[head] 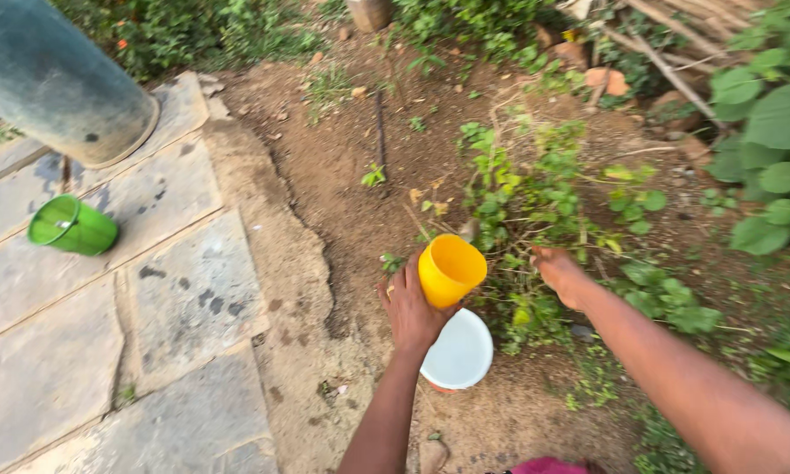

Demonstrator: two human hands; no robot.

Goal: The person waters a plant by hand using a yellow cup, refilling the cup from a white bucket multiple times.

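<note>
Left hand (410, 309) clamped round yellow plastic cup (450, 269), tilted toward small leafy plant (535, 211); judge: tip slowly, aim at plant base. Right hand (560, 274) among stems, fingers hidden, closure unclear. Cup bright, smooth, mouth up-right, above white bowl (461, 351) on soil.

This is a garden or backyard outdoors. Bare brown soil (342, 158) with small green plants (535, 202) and broad-leaved shrubs (772, 132) fills the right and far side. Grey stone paving slabs (105, 316) run along the left, beside a large pipe (53, 79).
</note>
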